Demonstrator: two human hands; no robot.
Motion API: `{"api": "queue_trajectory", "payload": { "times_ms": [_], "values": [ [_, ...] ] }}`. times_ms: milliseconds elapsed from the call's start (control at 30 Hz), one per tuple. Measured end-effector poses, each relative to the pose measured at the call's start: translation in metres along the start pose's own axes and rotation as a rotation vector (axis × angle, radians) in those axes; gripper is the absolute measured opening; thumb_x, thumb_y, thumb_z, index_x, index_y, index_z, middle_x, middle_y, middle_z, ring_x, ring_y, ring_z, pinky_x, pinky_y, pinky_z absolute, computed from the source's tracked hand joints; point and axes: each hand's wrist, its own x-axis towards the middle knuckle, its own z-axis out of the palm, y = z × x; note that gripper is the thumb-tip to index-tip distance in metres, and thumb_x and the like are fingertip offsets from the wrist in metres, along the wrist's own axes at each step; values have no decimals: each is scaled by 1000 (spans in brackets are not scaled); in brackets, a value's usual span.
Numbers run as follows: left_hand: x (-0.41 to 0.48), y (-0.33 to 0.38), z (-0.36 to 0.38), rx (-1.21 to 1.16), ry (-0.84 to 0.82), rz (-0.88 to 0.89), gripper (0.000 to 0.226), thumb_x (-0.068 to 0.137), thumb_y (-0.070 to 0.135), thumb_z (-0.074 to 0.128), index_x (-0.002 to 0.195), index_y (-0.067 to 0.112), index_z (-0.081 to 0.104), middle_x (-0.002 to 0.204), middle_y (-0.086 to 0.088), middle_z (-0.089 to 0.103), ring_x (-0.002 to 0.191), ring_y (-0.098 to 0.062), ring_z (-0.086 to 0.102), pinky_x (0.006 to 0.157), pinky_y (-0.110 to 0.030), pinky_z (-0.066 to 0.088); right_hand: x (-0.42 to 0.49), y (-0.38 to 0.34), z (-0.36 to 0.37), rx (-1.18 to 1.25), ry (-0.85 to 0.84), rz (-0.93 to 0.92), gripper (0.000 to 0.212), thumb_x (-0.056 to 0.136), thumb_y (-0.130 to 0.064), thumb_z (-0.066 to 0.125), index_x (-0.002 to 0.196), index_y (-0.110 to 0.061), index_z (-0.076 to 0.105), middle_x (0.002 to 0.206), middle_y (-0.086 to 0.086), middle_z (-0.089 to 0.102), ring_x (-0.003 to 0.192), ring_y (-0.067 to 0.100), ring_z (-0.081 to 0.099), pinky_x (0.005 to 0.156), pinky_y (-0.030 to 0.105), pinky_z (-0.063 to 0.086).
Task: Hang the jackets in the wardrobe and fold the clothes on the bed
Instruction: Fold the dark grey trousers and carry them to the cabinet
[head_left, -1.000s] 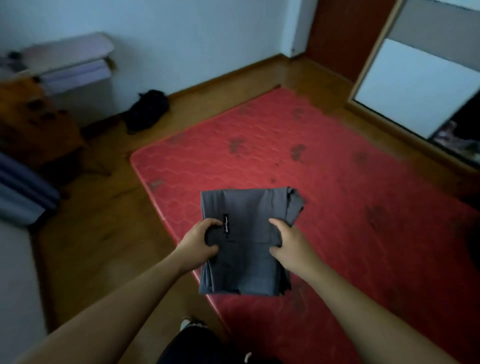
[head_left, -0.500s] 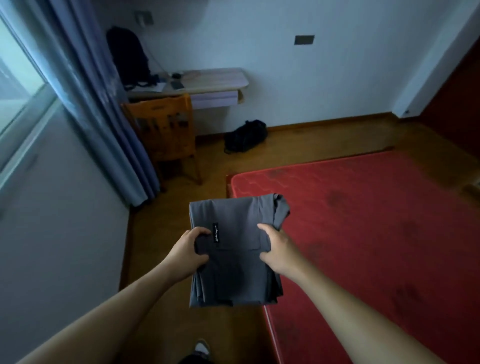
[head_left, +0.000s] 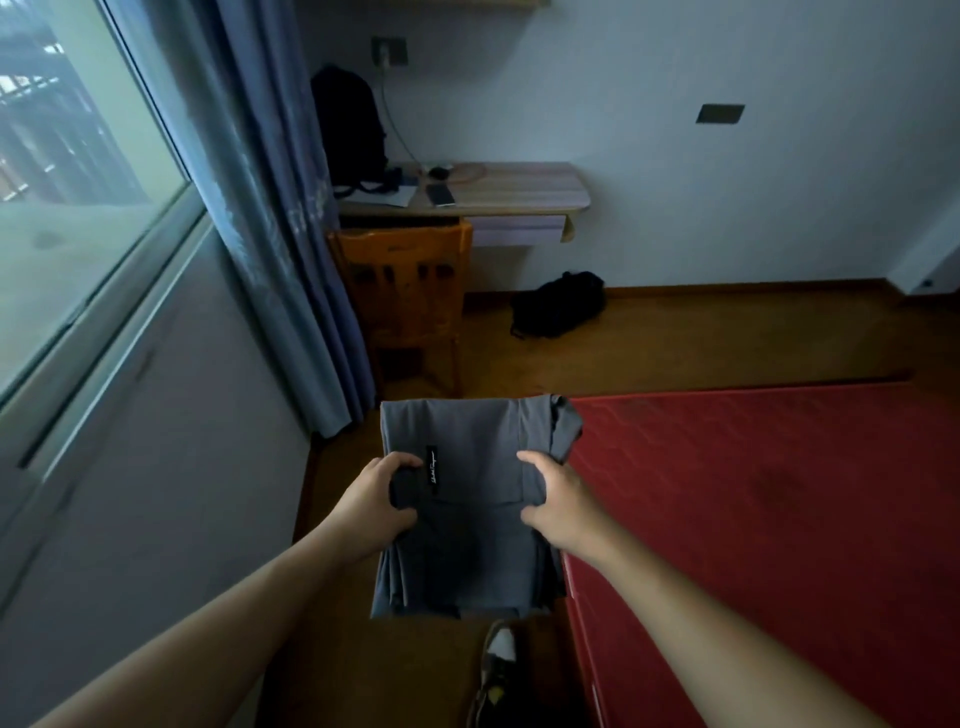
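Wood floor (head_left: 675, 338) under me, one shoe (head_left: 493, 670) at bottom edge. My left hand (head_left: 371, 506) and right hand (head_left: 563, 506) curl round opposite sides of one folded grey garment (head_left: 472, 540), gripping it in air beside red bed's (head_left: 753, 519) left edge, near its far-left corner. Beyond: one orange chair (head_left: 405, 280), one black bag (head_left: 561, 301) on floor, one desk (head_left: 519, 187), one backpack (head_left: 348, 124) at desk's left end. Bags' contents hidden.

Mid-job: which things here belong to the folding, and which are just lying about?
Job: folded grey garment, gripped by left hand and right hand; red bed.
Lying about: backpack, phone, desk, orange chair, black bag on floor.
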Motion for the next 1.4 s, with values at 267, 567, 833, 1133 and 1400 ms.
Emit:
{"api": "queue_trajectory", "payload": {
  "times_ms": [267, 567, 833, 1133, 1400],
  "values": [
    [141, 0, -44, 66, 42, -25, 64, 78, 11, 77, 129, 37, 49, 119, 9, 48, 106, -13, 57, 85, -30, 58, 156, -15, -27, 101, -56, -12, 72, 90, -13, 67, 150, -40, 37, 129, 0, 45, 96, 17, 63, 69, 29, 55],
    [333, 51, -81, 60, 19, -46, 64, 81, 13, 75, 129, 43, 45, 117, 13, 44, 105, -11, 54, 84, -29, 57, 335, -22, -112, 160, -62, 46, 72, 91, -10, 66, 150, -39, 38, 131, -2, 58, 75, 9, 60, 53, 18, 42],
    [506, 89, -106, 60, -55, 21, 64, 82, 12, 73, 135, 35, 47, 123, 8, 44, 109, -11, 51, 84, -20, 49, 478, -11, -176, 227, -5, 82, 73, 91, -5, 67, 151, -34, 38, 144, -3, 52, 111, 13, 60, 76, 21, 54],
    [726, 129, -135, 19, -240, 139, 59, 86, 7, 71, 129, 40, 48, 127, 7, 46, 108, -9, 54, 78, -18, 53, 629, -3, -242, 300, 143, 230, 74, 93, -5, 67, 155, -27, 35, 154, -2, 44, 136, 20, 47, 102, 30, 49],
    [857, 199, -105, 88, -444, 264, 56, 86, 3, 70, 125, 36, 49, 130, 4, 45, 117, -15, 51, 95, -29, 51, 672, 35, -303, 353, 293, 400, 73, 89, -6, 65, 154, -25, 36, 154, 1, 38, 139, 25, 42, 108, 36, 45]
  ]
}}
